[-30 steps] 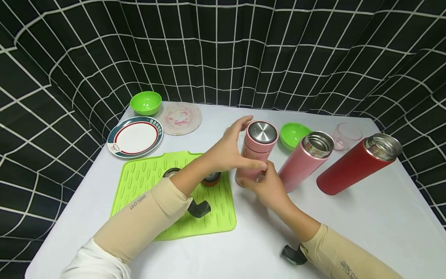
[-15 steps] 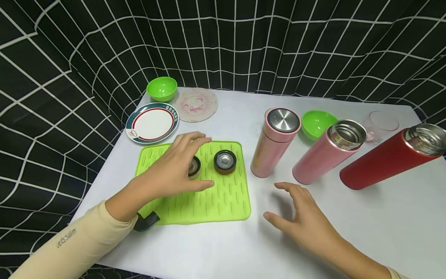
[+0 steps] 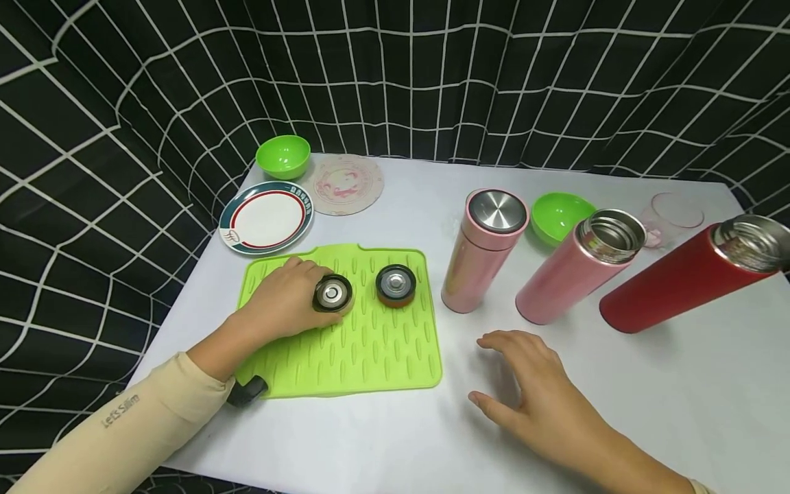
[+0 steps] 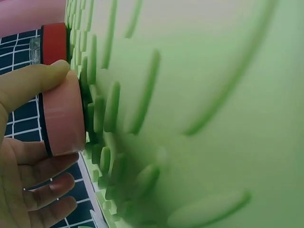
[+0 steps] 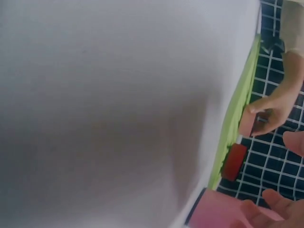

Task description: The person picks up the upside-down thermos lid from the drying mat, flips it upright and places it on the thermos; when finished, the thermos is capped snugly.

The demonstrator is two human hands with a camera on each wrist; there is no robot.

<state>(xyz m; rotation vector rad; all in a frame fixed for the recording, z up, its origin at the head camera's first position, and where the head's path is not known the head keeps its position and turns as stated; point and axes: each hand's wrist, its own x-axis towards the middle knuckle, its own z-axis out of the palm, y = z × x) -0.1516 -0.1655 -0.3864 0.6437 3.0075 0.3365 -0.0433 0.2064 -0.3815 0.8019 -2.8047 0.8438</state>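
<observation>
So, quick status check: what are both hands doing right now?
Left hand grips pink lid on green mat. Right hand open, hovering over table. Red lid beside, clear.

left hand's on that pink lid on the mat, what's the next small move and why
Probably lift the pink lid off the green mat and carry it toward the open pink flask. The left hand already grips the lid, that flask's mouth is uncovered, and the lid's colour matches it. The right hand hovers open over the table, free to steady the flask.
</observation>
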